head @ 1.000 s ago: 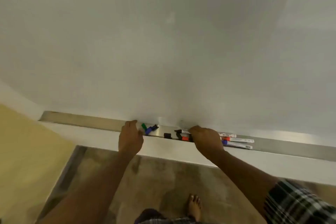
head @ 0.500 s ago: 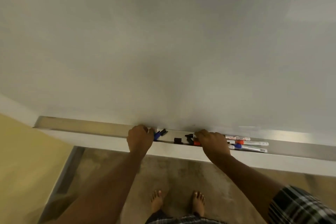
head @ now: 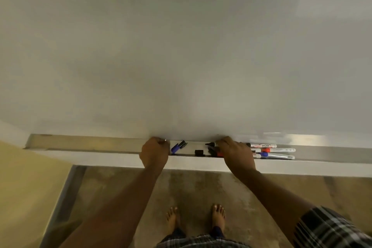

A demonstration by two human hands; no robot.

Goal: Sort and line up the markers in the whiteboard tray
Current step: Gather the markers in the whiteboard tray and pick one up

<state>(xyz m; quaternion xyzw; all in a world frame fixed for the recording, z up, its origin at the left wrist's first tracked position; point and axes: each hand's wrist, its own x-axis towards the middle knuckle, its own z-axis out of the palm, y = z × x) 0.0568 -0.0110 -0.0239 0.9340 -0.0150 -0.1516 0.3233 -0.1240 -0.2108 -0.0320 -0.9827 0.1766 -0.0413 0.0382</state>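
Observation:
A long metal whiteboard tray [head: 90, 143] runs under the whiteboard [head: 181, 46]. My left hand [head: 155, 153] is curled into a fist in the tray, covering the green marker seen earlier. Just right of it lie a blue marker [head: 175, 148] and a black marker [head: 182, 144], angled together. A loose black cap [head: 199, 152] lies mid-tray. My right hand [head: 235, 152] presses down on a bunch of markers; their black and orange ends [head: 213, 148] stick out on its left. Three white marker bodies [head: 278, 150] lie parallel on its right.
The tray's left stretch holds nothing and ends near a yellow wall [head: 24, 187]. A grey metal frame post [head: 64, 197] slants down at left. Below the tray are a brown floor and my bare feet [head: 218, 215].
My left hand has slid right over the green marker, which is now hidden under it. My right hand stays on the marker bunch. My feet have come into view.

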